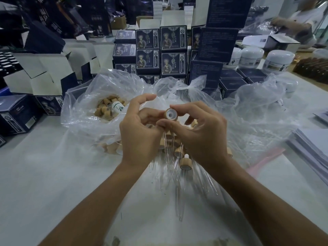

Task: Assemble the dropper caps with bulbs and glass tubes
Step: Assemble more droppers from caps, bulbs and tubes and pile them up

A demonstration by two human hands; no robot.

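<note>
My right hand point(200, 132) pinches a wooden dropper cap point(171, 114) between thumb and forefinger, its open underside with the white bulb insert facing me. My left hand point(140, 128) is close against it, lower fingers curled beside the cap. A thin glass tube point(164, 141) hangs down from between the two hands, its top hidden by the fingers; the left hand appears to hold it. Under the hands lie loose glass tubes point(177, 185) and assembled droppers point(185, 163) on clear plastic. More wooden caps point(104, 110) fill an open clear bag at the left.
A small white bottle point(118, 106) lies among the bagged caps. Stacked dark blue boxes point(173, 39) stand behind the bags, open cartons point(46, 71) at left. At right sit white jars point(252, 55) and a paper stack point(312, 148).
</note>
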